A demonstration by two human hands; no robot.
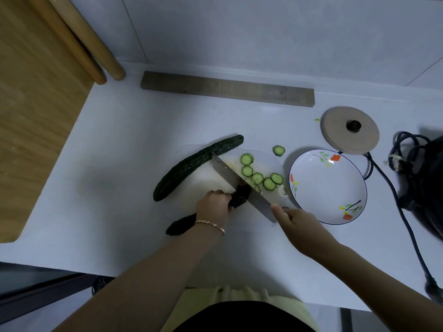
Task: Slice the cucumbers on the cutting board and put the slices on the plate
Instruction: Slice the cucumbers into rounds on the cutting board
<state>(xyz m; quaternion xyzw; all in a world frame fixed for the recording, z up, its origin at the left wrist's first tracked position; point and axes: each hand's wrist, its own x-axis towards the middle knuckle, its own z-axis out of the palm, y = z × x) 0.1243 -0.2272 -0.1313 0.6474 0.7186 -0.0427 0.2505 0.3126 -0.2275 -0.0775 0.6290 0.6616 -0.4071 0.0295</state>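
Note:
A pale cutting board (206,178) lies on the white counter. My left hand (212,207) grips a dark cucumber (182,225) lying across the board's near edge. My right hand (299,224) holds the handle of a cleaver (239,182), and the blade comes down on the cut end of that cucumber. Several round slices (257,178) lie on the board to the right of the blade. One slice (279,150) sits off the board on the counter. A whole cucumber (191,164) lies along the board's far left side. The flowered white plate (328,188) at the right holds no slices.
A round wooden lid (351,130) lies behind the plate. A black appliance (429,178) with a cable (405,224) stands at the right edge. A grey wooden strip (227,88) lies by the wall. A wooden board (31,111) and two rolling pins (79,37) stand at the left.

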